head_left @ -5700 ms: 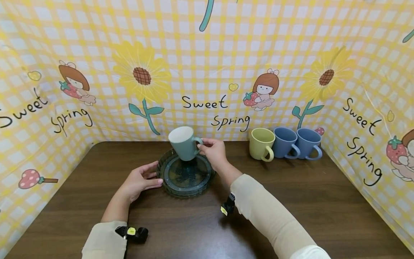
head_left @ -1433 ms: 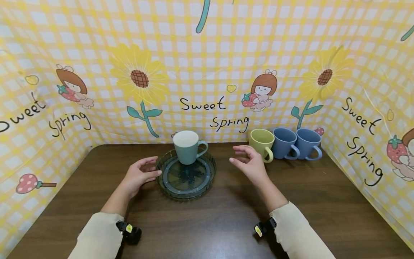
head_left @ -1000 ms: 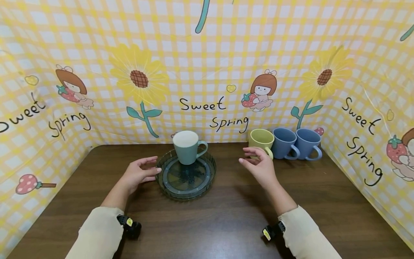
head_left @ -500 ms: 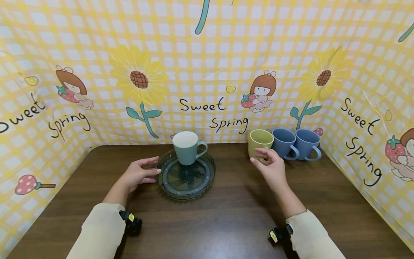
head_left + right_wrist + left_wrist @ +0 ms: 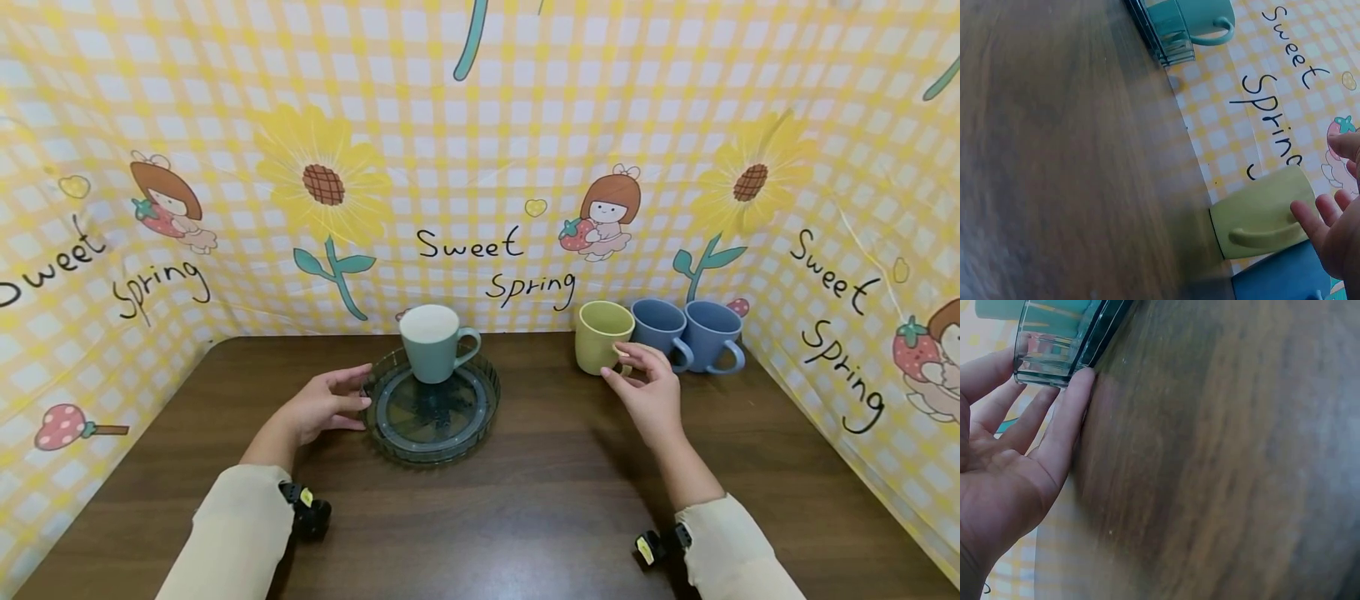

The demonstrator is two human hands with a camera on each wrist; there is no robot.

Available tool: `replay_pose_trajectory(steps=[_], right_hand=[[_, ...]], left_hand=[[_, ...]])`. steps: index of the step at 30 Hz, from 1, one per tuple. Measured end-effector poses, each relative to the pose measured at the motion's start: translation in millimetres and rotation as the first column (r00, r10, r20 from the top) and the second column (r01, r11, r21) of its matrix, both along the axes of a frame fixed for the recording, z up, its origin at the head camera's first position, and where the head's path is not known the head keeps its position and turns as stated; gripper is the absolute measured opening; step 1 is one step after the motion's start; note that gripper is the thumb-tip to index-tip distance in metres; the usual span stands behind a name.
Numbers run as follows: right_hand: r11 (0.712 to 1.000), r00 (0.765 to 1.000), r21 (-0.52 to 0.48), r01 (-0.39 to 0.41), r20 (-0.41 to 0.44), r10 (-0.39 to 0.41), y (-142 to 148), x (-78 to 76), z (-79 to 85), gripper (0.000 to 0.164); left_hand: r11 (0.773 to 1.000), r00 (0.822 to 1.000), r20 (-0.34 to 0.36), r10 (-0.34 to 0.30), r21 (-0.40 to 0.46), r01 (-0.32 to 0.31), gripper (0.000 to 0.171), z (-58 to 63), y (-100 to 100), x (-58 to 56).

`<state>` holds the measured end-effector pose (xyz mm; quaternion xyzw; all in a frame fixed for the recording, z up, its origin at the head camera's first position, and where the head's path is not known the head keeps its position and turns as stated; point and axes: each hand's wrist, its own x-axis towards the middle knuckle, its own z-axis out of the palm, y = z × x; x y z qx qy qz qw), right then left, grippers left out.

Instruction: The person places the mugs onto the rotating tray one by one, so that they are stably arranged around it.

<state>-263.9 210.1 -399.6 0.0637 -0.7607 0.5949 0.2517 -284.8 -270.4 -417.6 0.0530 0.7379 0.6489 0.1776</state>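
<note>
A teal mug [image 5: 432,346] with a white inside stands upright at the back of a round, dark see-through tray [image 5: 432,446], its handle to the right. My left hand [image 5: 318,406] is at the tray's left side; the left wrist view shows its extended fingers touching the ridged rim [image 5: 1054,344]. My right hand [image 5: 651,392] is at the yellow-green mug [image 5: 597,337], fingers close to the handle. In the right wrist view, thumb and fingers are spread apart beside that handle [image 5: 1266,237], not around it. The head view hides part of the handle behind the fingers.
Right of the yellow-green mug stand two blue mugs, a nearer one [image 5: 657,321] and one at the far right [image 5: 712,333], handles toward me. A yellow checked cloth [image 5: 480,150] rises behind and beside the brown wooden table [image 5: 480,533].
The teal mug, earlier held by its handle above the tray, now stands on it, released. My right hand has moved right to the yellow-green mug's handle. My left hand has stayed at the tray.
</note>
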Motion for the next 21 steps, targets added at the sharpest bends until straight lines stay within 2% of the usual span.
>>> replay_pose_trajectory(steps=[5,13,21], right_hand=[[0.999,0.999,-0.026,0.043,-0.011,-0.044,3.1,-3.8,-5.5,0.044],[0.992,0.994,-0.071,0.109,-0.008,-0.11,8.8,-9.5,-14.0,0.044],[0.975,0.974,0.005,0.222,0.047,-0.222,11.0,-12.9,-18.0,0.042]], left_hand=[[1.0,1.0,0.003,-0.025,0.013,0.025,0.074,-1.7,-1.3,-0.2],[1.0,1.0,0.014,0.001,0.03,-0.002,0.074,-4.2,-1.4,1.8],[0.999,1.0,0.001,-0.011,0.039,0.011,0.076,-6.0,-1.9,0.8]])
